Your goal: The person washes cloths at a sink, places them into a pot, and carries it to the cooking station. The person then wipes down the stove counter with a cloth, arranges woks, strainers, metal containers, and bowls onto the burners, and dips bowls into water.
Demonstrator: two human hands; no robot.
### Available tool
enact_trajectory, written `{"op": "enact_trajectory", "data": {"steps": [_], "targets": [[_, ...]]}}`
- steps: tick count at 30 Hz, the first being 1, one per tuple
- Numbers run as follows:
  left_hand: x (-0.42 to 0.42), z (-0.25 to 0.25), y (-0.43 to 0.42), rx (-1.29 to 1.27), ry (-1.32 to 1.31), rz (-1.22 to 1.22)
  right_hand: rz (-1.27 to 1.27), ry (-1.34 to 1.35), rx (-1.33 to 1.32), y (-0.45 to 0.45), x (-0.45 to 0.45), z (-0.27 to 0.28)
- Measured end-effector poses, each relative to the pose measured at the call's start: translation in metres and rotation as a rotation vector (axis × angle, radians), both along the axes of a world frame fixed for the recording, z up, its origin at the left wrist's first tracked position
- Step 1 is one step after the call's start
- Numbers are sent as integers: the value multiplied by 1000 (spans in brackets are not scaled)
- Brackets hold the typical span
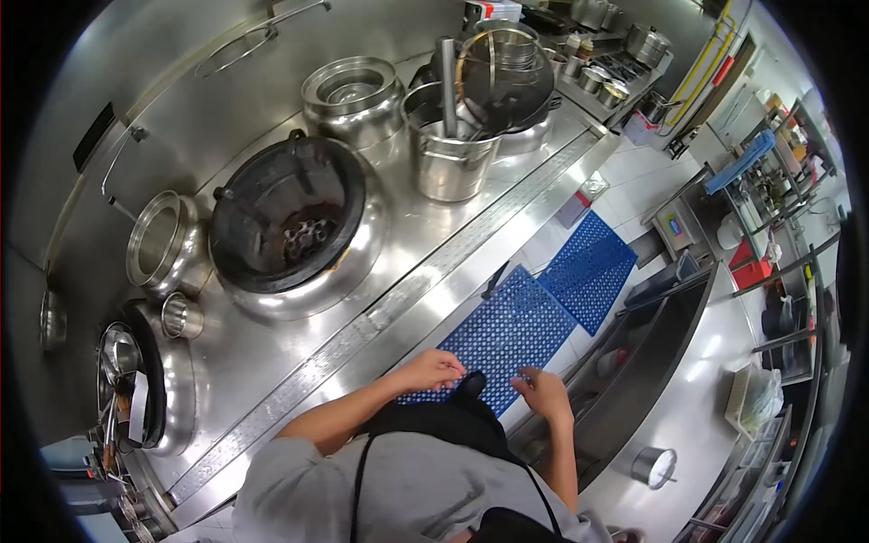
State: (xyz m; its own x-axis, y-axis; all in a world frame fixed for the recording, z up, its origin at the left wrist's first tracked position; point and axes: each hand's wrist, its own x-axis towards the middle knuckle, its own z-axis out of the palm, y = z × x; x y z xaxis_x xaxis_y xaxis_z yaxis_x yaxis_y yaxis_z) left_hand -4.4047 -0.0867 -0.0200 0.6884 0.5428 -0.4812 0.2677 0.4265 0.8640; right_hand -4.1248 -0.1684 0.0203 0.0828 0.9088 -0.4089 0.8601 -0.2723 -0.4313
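Observation:
Both hands are in front of my body, above a blue perforated mat point(507, 335) on the floor. My left hand point(433, 370) has its fingers curled together, and nothing shows in them. To its right, my right hand point(545, 395) is loosely bent with a small gap between thumb and fingers, holding nothing visible. The hands are apart from each other. Black apron cloth point(439, 421) lies just below and between them. Beyond my left arm is the steel stove counter point(407, 235), which neither hand touches.
A black wok burner point(348, 195) is set in the counter. Behind it stand a tall steel pot point(453, 167) and a wide round vessel point(353, 118). To the right, a steel worktable point(688, 389) bears a small metal pot point(654, 468) and a basket point(738, 398).

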Motion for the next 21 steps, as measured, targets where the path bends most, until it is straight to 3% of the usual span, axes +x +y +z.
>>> {"op": "enact_trajectory", "data": {"steps": [4, 6, 8, 10, 12, 14, 19, 20, 21], "targets": [[19, 11, 23, 142, -133, 234, 199, 596, 407, 125, 33, -3], [22, 24, 26, 147, -129, 350, 163, 769, 278, 200, 39, 28], [19, 42, 27, 154, -72, 424, -84, 1069, 214, 273, 33, 54], [11, 37, 22, 153, -79, 513, -199, 1266, 362, 346, 34, 53], [3, 39, 17, 145, -67, 618, -347, 1234, 521, 409, 34, 48], [-6, 40, 16, 177, -81, 690, -456, 1258, 512, 449, 33, 53], [-18, 21, 38, 99, -200, 850, -426, 1586, 288, 515, 52, 37], [-18, 20, 49, 164, -165, 831, -377, 1705, 288, 513, 51, 40], [-14, 19, 63, 227, -128, 801, -490, 1735, 284, 516, 56, 40]]}}
